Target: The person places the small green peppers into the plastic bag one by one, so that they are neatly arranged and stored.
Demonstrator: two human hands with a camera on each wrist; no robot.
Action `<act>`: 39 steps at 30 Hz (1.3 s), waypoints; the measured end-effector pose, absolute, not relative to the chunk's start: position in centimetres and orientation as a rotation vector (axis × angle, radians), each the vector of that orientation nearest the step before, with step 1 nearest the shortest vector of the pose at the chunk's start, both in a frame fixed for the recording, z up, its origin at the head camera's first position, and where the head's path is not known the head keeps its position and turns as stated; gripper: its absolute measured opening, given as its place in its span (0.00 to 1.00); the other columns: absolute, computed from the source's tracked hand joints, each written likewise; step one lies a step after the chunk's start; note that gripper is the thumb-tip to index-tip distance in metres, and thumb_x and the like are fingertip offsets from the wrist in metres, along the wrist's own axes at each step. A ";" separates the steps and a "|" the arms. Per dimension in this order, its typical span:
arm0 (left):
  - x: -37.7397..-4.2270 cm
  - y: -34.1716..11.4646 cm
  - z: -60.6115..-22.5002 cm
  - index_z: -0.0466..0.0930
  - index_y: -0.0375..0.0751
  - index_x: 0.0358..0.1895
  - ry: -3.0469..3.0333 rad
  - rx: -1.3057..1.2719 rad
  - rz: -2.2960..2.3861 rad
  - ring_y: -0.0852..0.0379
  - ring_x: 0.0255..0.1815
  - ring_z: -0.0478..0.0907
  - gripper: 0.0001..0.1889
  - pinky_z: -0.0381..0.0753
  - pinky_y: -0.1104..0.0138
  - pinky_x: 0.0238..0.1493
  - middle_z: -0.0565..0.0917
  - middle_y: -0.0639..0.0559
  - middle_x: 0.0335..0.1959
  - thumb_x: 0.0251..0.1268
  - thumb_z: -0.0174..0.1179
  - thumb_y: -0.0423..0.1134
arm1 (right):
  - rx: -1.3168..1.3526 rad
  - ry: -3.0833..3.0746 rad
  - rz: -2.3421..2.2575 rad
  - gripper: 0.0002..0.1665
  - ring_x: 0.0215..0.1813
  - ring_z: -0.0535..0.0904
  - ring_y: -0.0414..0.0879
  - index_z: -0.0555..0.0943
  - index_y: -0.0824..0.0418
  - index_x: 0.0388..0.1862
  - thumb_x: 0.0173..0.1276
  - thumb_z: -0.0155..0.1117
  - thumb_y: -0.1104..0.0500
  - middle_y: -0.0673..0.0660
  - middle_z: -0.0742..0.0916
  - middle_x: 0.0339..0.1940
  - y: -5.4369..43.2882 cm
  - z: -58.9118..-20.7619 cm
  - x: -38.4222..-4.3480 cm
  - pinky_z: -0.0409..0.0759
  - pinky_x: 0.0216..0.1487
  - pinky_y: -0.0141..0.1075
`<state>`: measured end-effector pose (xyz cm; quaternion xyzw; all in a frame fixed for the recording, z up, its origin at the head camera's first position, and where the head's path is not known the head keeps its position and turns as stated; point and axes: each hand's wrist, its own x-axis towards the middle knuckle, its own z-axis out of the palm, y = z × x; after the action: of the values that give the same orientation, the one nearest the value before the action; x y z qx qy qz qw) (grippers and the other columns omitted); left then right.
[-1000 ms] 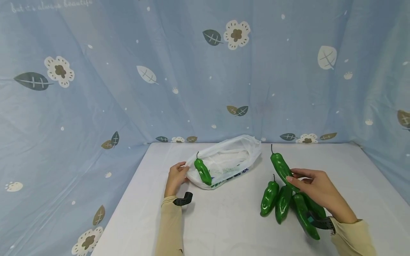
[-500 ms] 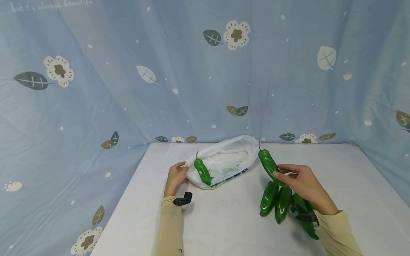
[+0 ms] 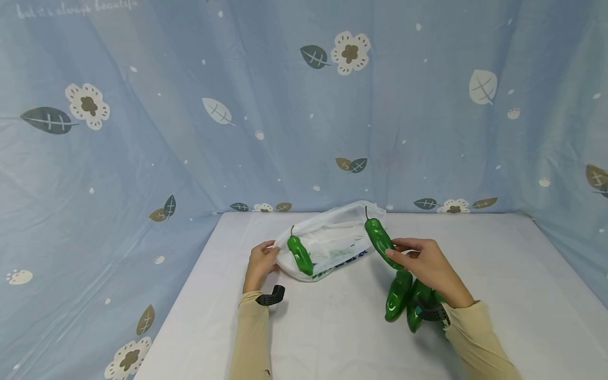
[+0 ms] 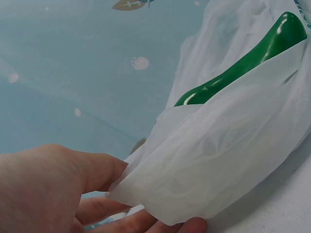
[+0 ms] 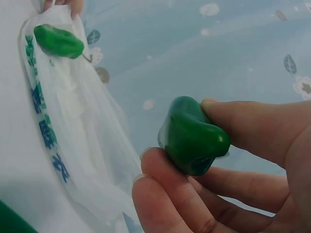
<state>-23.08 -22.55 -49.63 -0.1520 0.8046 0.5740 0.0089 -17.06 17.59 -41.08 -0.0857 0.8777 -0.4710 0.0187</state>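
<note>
A white plastic bag with blue and green print lies at the back middle of the table, its mouth spread. My left hand pinches the left edge of the bag between thumb and fingers. One green pepper lies inside the bag mouth near that hand; the left wrist view shows this pepper partly behind the plastic. My right hand holds another green pepper by its lower end, stem pointing away, at the bag's right side. In the right wrist view, thumb and fingers grip this pepper.
Several more green peppers lie on the white table below my right hand, some hidden by the wrist and sleeve. A blue patterned curtain hangs behind the table.
My right hand has carried its pepper leftward from above the pile to the bag's right edge. The left hand, the bag and the pepper inside it have stayed in place.
</note>
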 end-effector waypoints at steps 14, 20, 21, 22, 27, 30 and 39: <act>-23.1 -22.6 -49.7 0.74 0.37 0.71 2.520 -0.486 1.786 0.41 0.59 0.83 0.24 0.89 0.62 0.45 0.81 0.31 0.65 0.77 0.55 0.41 | -0.306 2.665 -1.533 0.32 0.42 0.86 0.45 0.79 0.70 0.67 0.74 0.68 0.49 0.71 0.86 0.61 15.1 -41.6 -18.7 0.86 0.38 0.35; -23.0 -22.6 -49.8 0.74 0.37 0.71 2.515 -0.487 1.804 0.41 0.58 0.83 0.24 0.89 0.62 0.45 0.81 0.31 0.64 0.77 0.56 0.41 | -0.323 2.649 -1.565 0.31 0.40 0.86 0.44 0.79 0.72 0.65 0.74 0.68 0.51 0.71 0.87 0.59 14.2 -41.8 -19.3 0.86 0.38 0.34; -23.0 -22.5 -49.8 0.74 0.37 0.71 2.516 -0.490 1.803 0.41 0.58 0.83 0.24 0.89 0.62 0.44 0.81 0.31 0.64 0.77 0.56 0.42 | -0.328 2.643 -1.573 0.31 0.40 0.87 0.44 0.79 0.72 0.65 0.74 0.68 0.51 0.71 0.86 0.59 14.1 -41.8 -19.4 0.86 0.38 0.34; -23.0 -22.5 -49.8 0.74 0.37 0.71 2.514 -0.493 1.803 0.41 0.58 0.83 0.24 0.89 0.62 0.44 0.81 0.32 0.64 0.77 0.56 0.42 | -0.331 2.636 -1.585 0.30 0.40 0.87 0.44 0.79 0.72 0.65 0.74 0.68 0.51 0.71 0.86 0.59 13.9 -41.9 -19.4 0.87 0.38 0.33; -23.1 -22.5 -49.8 0.74 0.37 0.71 2.516 -0.484 1.799 0.41 0.58 0.83 0.25 0.89 0.62 0.45 0.81 0.32 0.64 0.77 0.56 0.43 | -0.343 2.611 -1.630 0.31 0.41 0.87 0.46 0.79 0.73 0.65 0.74 0.68 0.52 0.72 0.86 0.60 13.3 -42.1 -19.9 0.87 0.37 0.33; -23.1 -22.5 -49.8 0.74 0.37 0.71 2.521 -0.473 1.795 0.41 0.58 0.84 0.25 0.89 0.62 0.45 0.81 0.32 0.65 0.77 0.56 0.43 | -0.340 2.612 -1.641 0.30 0.41 0.87 0.46 0.80 0.73 0.64 0.74 0.68 0.52 0.73 0.86 0.59 12.9 -42.4 -20.2 0.87 0.37 0.33; -23.1 -22.5 -49.8 0.74 0.37 0.71 2.514 -0.481 1.797 0.42 0.57 0.84 0.24 0.88 0.64 0.44 0.82 0.32 0.64 0.77 0.56 0.42 | -0.345 2.598 -1.681 0.29 0.43 0.88 0.49 0.79 0.74 0.64 0.74 0.68 0.54 0.73 0.86 0.58 11.5 -43.4 -21.2 0.90 0.44 0.49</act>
<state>-23.14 -22.54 -49.79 -0.1537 0.8038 0.5746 0.0069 -21.22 11.48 -43.38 -0.1107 0.8343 -0.5399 0.0140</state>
